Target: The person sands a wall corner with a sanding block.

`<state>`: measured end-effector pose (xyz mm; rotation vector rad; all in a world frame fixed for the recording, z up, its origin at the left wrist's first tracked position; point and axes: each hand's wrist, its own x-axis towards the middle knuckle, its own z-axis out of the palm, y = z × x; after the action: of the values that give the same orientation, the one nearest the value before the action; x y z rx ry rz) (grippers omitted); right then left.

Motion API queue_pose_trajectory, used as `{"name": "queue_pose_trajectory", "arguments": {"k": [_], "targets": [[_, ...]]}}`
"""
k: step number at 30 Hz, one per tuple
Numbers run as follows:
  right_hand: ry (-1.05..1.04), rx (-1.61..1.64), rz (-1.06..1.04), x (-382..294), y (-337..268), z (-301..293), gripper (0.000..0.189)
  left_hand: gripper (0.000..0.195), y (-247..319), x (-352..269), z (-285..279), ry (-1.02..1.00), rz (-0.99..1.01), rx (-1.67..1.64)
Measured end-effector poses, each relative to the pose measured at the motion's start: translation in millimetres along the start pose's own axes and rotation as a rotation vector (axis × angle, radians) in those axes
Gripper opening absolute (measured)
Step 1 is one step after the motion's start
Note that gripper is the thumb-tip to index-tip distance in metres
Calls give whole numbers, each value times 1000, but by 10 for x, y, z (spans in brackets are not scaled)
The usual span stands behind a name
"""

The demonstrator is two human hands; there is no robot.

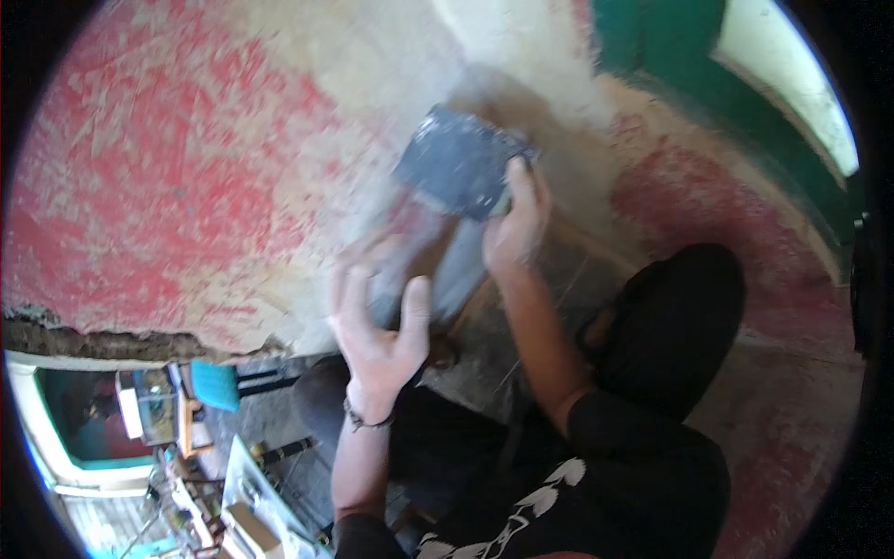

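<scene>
A dark grey sheet (457,164), worn pale along its upper edge and perhaps sandpaper, is gripped at its right side by my right hand (520,216). The thumb lies over its face. Behind the sheet stands a wall (209,161) with patchy red paint and pale plaster. My left hand (377,321), dusty and with a dark bracelet at the wrist, is raised below and left of the sheet. Its fingers are spread, slightly blurred, and hold nothing.
At right is a green frame (698,77) beside more red-patched wall. The wall's broken lower-left edge (126,346) shows rough material. Beyond it are a teal chair (215,386), a fish tank (155,405) and a cluttered glass table (244,468). My bent knees flank the floor below.
</scene>
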<state>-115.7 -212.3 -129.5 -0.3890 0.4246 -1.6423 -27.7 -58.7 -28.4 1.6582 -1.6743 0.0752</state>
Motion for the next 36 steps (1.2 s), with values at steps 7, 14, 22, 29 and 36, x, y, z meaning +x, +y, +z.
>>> {"name": "queue_pose_trajectory", "arguments": {"k": [7,14,22,29,36], "targets": [[-430,-268,-68,-157,-411,89,10,87,109,175,134,43,-139,-554],[-475,-310,-31,-117,-240,-39,6,41,179,167,43,4,-245,-639],[-617,-386,-54,-67,-265,-146,18,22,170,184,-178,46,-304,-330],[-641,-399,-69,-90,-596,59,12,16,219,264,-183,194,-229,-449],[-489,-996,-893,481,-1041,900,24,31,380,628,99,373,-217,-574]]}}
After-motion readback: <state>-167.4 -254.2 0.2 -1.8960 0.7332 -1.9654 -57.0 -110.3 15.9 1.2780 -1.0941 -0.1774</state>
